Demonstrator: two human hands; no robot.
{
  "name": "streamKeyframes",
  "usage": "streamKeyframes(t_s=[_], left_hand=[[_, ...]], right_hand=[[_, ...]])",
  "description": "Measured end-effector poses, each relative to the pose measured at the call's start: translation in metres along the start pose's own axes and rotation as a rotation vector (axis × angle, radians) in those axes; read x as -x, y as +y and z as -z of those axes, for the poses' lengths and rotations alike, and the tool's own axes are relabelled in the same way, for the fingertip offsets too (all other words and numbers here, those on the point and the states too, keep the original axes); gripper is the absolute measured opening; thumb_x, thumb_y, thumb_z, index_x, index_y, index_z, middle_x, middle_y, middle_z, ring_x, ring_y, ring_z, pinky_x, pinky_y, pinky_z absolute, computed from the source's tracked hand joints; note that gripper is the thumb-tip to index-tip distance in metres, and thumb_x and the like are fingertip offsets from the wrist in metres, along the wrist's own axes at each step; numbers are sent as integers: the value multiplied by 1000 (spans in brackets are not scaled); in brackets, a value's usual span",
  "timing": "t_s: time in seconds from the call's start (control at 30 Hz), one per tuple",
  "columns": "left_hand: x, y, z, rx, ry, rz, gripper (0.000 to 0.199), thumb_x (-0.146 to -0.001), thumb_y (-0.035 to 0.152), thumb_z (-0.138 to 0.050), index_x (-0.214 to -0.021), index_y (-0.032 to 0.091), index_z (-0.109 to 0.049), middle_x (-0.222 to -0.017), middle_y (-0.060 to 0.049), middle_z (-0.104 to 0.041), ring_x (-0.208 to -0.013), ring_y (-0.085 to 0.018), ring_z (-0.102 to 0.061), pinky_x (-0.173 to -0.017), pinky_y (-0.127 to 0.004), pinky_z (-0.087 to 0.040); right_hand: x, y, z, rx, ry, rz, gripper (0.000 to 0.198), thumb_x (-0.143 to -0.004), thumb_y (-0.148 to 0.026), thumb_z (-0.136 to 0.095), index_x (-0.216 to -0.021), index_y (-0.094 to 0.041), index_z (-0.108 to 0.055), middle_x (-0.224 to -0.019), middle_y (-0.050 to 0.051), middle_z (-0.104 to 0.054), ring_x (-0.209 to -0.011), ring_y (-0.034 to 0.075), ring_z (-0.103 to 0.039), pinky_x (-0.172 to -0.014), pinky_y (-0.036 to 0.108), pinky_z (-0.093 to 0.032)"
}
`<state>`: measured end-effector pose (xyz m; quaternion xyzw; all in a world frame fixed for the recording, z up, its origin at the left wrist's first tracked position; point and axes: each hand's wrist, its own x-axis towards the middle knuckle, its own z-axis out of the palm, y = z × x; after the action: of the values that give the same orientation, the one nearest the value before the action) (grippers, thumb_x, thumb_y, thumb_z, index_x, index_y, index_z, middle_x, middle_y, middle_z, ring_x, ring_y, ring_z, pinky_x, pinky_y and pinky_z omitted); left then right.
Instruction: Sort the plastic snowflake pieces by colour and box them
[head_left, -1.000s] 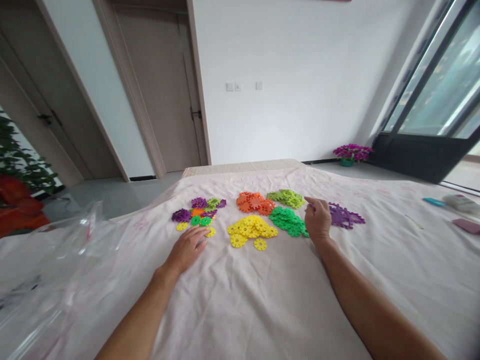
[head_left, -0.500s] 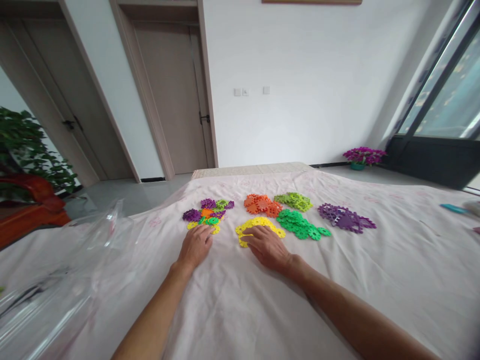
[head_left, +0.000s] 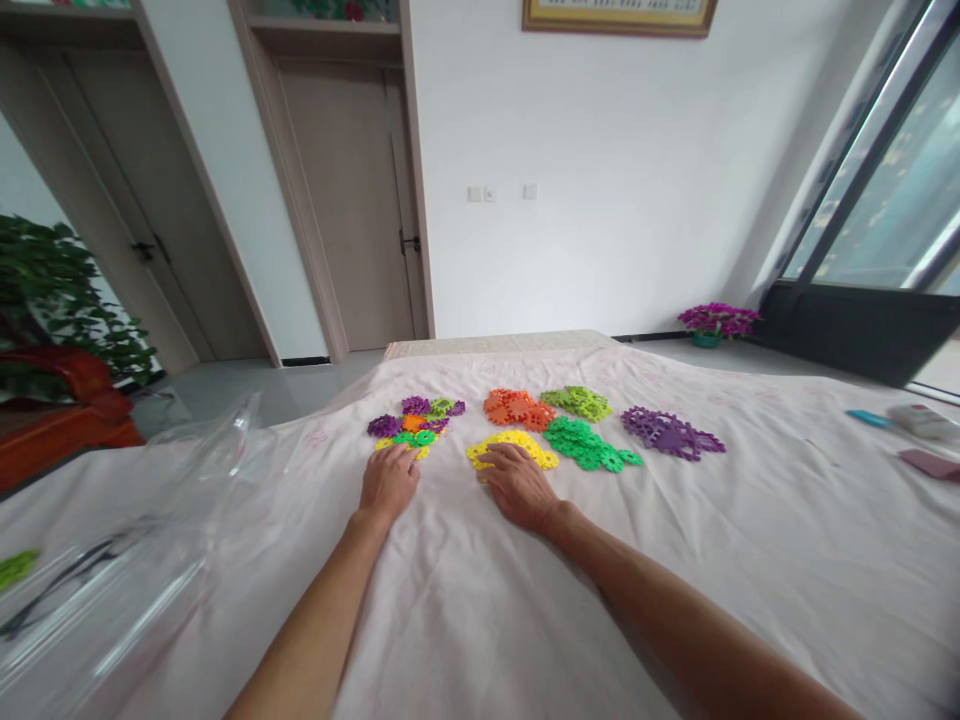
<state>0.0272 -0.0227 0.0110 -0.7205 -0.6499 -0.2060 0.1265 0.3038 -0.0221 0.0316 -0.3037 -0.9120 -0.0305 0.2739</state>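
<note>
Flat, notched plastic discs, like snowflake building pieces, lie in colour groups on the pale sheet. My left hand (head_left: 391,482) rests palm down at the near edge of a small mixed pile, its fingertips over the yellow pieces (head_left: 383,443). In that pile are also green pieces (head_left: 424,438), an orange piece (head_left: 412,423) and purple pieces (head_left: 384,426). To the right, my right hand (head_left: 519,487) lies with fingers extended over the yellow pile (head_left: 534,450). Neither hand visibly lifts a piece; what is under the fingers is hidden.
Beyond my right hand lie an orange pile (head_left: 517,408), a green pile (head_left: 585,443), a lime pile (head_left: 577,401) and a purple pile (head_left: 670,434). Clear plastic bags (head_left: 150,570) spread at left. A blue item (head_left: 868,418) and a dark red item (head_left: 930,464) sit far right.
The view has tilted up a little and shifted right, showing more of the wall picture and the far-right items. My right fingers sit slightly farther forward on the yellow pile; my left hand has barely moved.
</note>
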Motion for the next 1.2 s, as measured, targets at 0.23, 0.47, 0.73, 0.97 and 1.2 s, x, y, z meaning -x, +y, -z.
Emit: streamKeyframes(t_s=[0.23, 0.47, 0.73, 0.97, 1.2], left_hand=[[3, 4, 7, -33, -20, 68, 37, -89, 22, -43, -112, 21, -72, -123, -10, -66, -116, -25, -59, -105, -39, -40], [2, 6, 13, -37, 77, 81, 41, -90, 27, -45, -125, 22, -65, -144, -11, -52, -136, -30, -41, -117, -47, -25], [-59, 27, -8, -63, 25, 56, 67, -84, 54, -55, -144, 25, -47, -156, -15, -34, -147, -38, -20, -117, -60, -9], [-145, 51, -37, -76, -249, 106, 81, -75, 69, -56, -145, 32, -44, -162, -14, -24, -149, -44, -9, -111, -70, -6], [-174, 38, -65, -16, -482, 186, 70, -79, 71, -44, -142, 40, -46, -156, -12, -37, -145, -46, -22, -105, -76, -9]], right_hand=[[0, -2, 0, 2, 25, -23, 23, -82, -11, -58, -96, -22, -71, -119, 5, -68, -116, 23, -52, -100, 41, -38], [2, -4, 1, 3, 55, -77, 22, -76, -8, -59, -88, -21, -72, -114, 6, -68, -109, 23, -54, -94, 39, -41], [3, -3, 1, -29, 101, -107, 24, -73, -7, -58, -87, -22, -71, -113, 5, -69, -105, 24, -55, -89, 39, -41], [2, -2, -1, -50, 92, -144, 24, -72, -8, -58, -86, -23, -70, -111, 3, -69, -102, 23, -56, -89, 39, -41], [2, -2, -1, -74, 81, -159, 24, -70, -8, -58, -86, -23, -68, -111, 3, -69, -100, 21, -56, -89, 37, -41]])
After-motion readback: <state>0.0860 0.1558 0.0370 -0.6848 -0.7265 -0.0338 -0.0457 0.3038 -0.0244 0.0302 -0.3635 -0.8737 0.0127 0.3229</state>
